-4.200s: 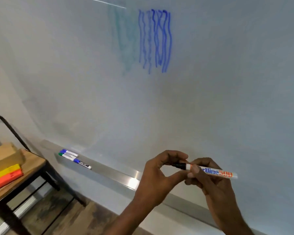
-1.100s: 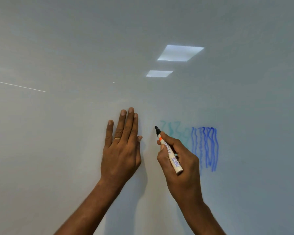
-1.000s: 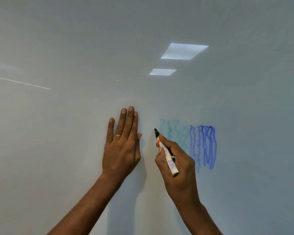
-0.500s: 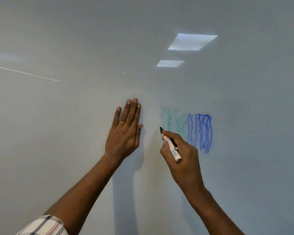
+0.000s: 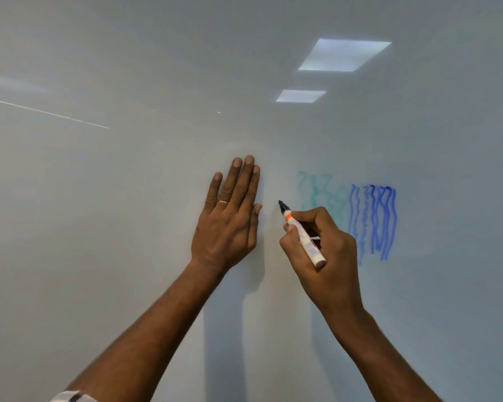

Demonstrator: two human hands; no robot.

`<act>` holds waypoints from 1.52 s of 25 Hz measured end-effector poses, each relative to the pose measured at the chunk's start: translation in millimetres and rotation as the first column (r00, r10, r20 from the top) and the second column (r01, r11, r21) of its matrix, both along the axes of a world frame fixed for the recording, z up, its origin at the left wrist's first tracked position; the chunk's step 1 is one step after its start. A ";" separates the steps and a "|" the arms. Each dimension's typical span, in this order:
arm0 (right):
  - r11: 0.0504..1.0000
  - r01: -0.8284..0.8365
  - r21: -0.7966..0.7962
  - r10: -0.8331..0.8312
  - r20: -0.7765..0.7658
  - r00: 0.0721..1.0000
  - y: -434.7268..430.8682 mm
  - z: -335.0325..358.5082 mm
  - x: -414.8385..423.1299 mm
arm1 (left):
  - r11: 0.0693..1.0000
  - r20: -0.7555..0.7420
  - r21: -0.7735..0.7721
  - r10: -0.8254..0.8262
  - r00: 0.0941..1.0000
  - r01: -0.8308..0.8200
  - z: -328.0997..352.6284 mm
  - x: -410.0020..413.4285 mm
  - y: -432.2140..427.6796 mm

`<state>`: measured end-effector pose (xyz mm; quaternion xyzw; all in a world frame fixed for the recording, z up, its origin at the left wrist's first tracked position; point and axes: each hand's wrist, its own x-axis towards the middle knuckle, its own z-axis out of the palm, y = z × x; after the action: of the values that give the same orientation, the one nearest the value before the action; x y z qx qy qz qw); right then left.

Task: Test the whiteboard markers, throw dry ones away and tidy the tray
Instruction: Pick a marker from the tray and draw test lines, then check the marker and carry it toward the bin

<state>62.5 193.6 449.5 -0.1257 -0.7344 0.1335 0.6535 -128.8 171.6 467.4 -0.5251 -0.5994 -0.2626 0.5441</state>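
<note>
White-barrelled marker [image 5: 302,235], orange-banded, sits in your right hand [image 5: 323,250]. Thumb and curled fingers pinch it like a pen, with the black tip pointing up-left at the whiteboard [image 5: 128,198], just left of the faint teal scribbles [image 5: 320,192]. Blue scribbles [image 5: 372,221] lie to their right. Your left hand [image 5: 227,224] rests flat on the board, fingers straight, ring [image 5: 223,201] showing. Four seconds ago both hands held this marker low by the tray. Over the last second neither pose has changed.
</note>
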 end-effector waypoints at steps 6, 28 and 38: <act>0.997 0.072 -0.019 -0.073 -0.071 0.995 7.7 -61.1 -4.2 | 1.000 0.001 0.010 -0.022 1.000 0.022 -0.3 0.4 -1.2; 0.285 -0.702 -0.653 0.014 -0.729 0.684 -39.5 -118.3 146.5 | 0.535 0.823 0.366 -0.567 0.003 0.761 -123.4 170.0 -31.2; 0.373 -0.526 -0.765 -0.349 -0.640 0.684 -39.8 -163.0 218.9 | 0.102 0.810 0.576 0.065 -0.583 0.811 -178.2 287.1 33.4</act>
<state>281.5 153.8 286.5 -0.3586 -0.2124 0.5952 0.6871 158.3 205.0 289.2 -0.5200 -0.3345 -0.5580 -0.5535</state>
